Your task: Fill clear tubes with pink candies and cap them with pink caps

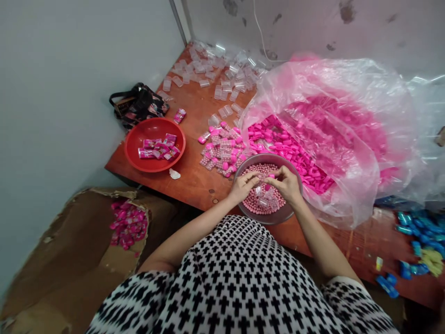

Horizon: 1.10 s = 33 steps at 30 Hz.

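Note:
Over a metal bowl [298, 178] of small pink balls [252, 204], my two hands meet. My left hand [245, 185] is closed on a small clear plastic container [260, 178]. My right hand [287, 185] pinches a bright pink cap [271, 176] right beside the container; whether the two touch is too small to tell. Several clear containers [264, 200] lie on the balls below my hands. Left of the bowl is a pile of pink-capped containers [222, 150] filled with balls. A heap of loose pink caps [295, 153] spills from a plastic bag [358, 171] behind and right.
A red bowl [130, 155] with pink packets [160, 149] stands at the left, near a dark bag [146, 104]. Clear containers [225, 86] cover the table's back. An open cardboard box [69, 246] holds more pink packets. Blue pieces [422, 232] lie at right.

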Each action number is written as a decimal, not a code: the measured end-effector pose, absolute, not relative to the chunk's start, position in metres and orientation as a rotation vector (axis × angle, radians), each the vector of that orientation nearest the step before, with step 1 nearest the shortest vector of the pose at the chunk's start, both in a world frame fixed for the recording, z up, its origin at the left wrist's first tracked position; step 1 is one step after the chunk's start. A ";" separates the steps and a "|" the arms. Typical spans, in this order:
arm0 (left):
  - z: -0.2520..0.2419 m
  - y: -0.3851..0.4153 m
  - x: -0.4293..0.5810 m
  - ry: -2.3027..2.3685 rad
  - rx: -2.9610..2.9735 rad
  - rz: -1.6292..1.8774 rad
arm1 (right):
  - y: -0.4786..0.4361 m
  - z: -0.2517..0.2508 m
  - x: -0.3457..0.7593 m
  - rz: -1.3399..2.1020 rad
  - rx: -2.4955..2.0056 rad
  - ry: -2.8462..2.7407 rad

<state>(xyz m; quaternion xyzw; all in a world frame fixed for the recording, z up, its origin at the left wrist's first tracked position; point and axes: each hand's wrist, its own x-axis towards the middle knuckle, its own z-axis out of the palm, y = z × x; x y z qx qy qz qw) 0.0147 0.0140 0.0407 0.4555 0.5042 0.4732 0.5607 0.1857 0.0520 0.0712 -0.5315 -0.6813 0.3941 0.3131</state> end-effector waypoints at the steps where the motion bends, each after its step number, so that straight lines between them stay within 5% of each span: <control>1: 0.041 0.014 0.012 1.203 1.149 1.099 | 0.054 0.072 0.182 1.047 -1.399 -1.795; 33: 0.046 0.022 -0.003 1.253 1.447 0.975 | 0.049 0.069 0.180 0.958 -1.141 -2.234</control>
